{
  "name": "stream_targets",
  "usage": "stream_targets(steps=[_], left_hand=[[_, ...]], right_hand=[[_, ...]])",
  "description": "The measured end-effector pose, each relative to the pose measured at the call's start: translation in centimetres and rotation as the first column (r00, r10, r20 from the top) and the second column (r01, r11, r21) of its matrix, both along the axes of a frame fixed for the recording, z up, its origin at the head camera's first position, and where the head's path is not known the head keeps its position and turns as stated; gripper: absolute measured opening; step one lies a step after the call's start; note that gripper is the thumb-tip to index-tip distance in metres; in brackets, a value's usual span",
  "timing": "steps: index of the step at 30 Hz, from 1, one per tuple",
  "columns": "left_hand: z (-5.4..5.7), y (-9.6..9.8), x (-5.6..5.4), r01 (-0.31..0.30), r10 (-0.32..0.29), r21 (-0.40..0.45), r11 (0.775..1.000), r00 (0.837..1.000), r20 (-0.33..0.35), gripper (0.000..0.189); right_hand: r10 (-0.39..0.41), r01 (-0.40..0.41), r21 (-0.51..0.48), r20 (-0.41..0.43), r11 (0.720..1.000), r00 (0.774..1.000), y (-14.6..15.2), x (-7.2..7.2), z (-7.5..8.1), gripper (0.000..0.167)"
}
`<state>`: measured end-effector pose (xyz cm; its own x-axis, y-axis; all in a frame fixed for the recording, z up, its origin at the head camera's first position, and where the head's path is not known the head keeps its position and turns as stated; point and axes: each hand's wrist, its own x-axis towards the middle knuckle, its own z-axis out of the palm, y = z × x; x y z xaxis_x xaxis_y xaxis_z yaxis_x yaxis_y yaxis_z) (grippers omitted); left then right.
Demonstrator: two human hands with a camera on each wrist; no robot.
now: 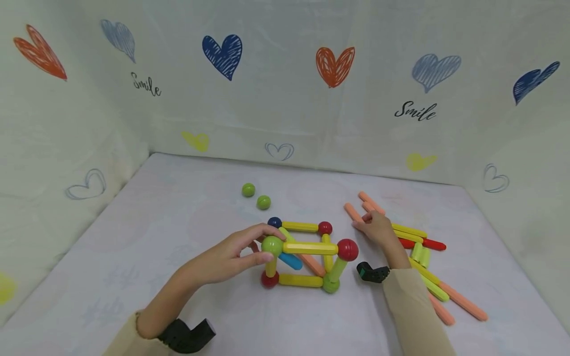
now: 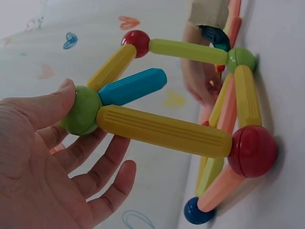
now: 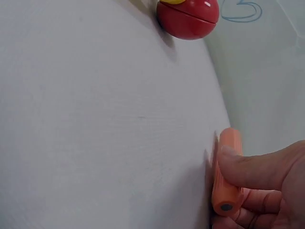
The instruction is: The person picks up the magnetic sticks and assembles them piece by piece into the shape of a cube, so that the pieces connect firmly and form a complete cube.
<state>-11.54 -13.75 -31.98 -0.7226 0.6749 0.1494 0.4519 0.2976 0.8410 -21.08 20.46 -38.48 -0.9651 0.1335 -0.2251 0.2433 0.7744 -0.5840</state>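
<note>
Frame (image 1: 304, 248) of coloured sticks and balls stands in the middle of the counter (image 1: 178, 207); from the head view I see a yellow stick (image 1: 310, 248) along its top, joining a green ball (image 1: 272, 246) to a red ball (image 1: 348, 250), and a blue stick (image 1: 290, 261) behind. The left hand (image 1: 236, 254) has its fingers curved round that green ball and hides part of the rear left corner. Off to the right, the right hand (image 1: 378, 232) pinches an orange stick (image 1: 353, 212), covering one end; more orange sticks lie just beyond it. A heap of loose sticks (image 1: 463, 301) lies beside the right sleeve (image 1: 409, 306), which covers some. Two loose balls (image 1: 248, 190) sit behind the frame.

In the left wrist view, the thumb presses one side of the green ball, fingers under and behind it, the outer ones spread. The blue stick juts from that ball, its far end free.

In the right wrist view, thumb and bent fingers pinch the orange stick, a dark disc in its end. I can't tell whether it touches the counter.
</note>
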Motion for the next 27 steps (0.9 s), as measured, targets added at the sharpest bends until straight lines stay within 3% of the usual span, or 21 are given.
stream_targets(steps=[6, 13, 18, 21, 24, 27], left_hand=[[-0.1, 0.1, -0.1, 0.008, -0.008, 0.006, 1.0, 1.0, 0.002, 0.032], [0.0, 0.1, 0.0, 0.009, -0.009, -0.005, 1.0, 1.0, 0.011, 0.032], [0.0, 0.0, 0.0, 0.006, -0.005, -0.008, 1.0, 1.0, 0.015, 0.032], [0.0, 0.0, 0.0, 0.008, -0.008, -0.007, 1.0, 1.0, 0.011, 0.032], [0.0, 0.0, 0.0, 0.011, -0.011, -0.004, 1.0, 1.0, 0.005, 0.032], [0.1, 0.1, -0.1, 0.01, -0.01, -0.006, 1.0, 1.0, 0.0, 0.032]], right_hand=[[0.021, -0.025, -0.052, -0.085, 0.998, 0.996, 0.2, 1.6, 0.7, 0.036], [0.018, -0.063, -0.222, -0.201, 0.973, 0.979, -0.2, 5.6, 4.4, 0.047], [0.01, -0.074, -0.221, -0.278, 0.972, 0.96, -0.9, 8.8, 6.7, 0.051], [0.035, -0.129, -0.228, -0.374, 0.965, 0.927, -1.6, 11.0, 8.2, 0.039], [0.062, -0.229, -0.271, -0.51, 0.935, 0.858, -2.4, 13.0, 9.1, 0.026], [0.116, -0.341, -0.274, -0.603, 0.9, 0.79, -3.1, 14.6, 9.5, 0.027]])
